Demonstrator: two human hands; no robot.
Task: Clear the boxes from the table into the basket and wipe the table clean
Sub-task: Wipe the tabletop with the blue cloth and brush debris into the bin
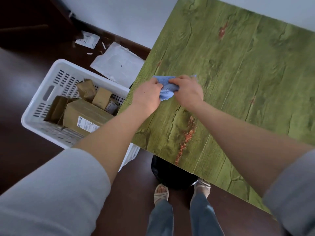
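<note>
A blue cloth (167,90) is bunched up over the left part of the green wood-grain table (238,79). My left hand (147,96) grips its left side and my right hand (188,91) grips its right side, both just above the tabletop. On the floor to the left of the table stands a white plastic basket (51,92) holding several brown cardboard boxes (85,116). No boxes lie on the table.
White paper packaging (117,63) and small scraps (87,39) lie on the dark floor behind the basket. A black bag (172,172) sits under the table's near edge, by my feet. Reddish marks (186,133) show in the table's pattern.
</note>
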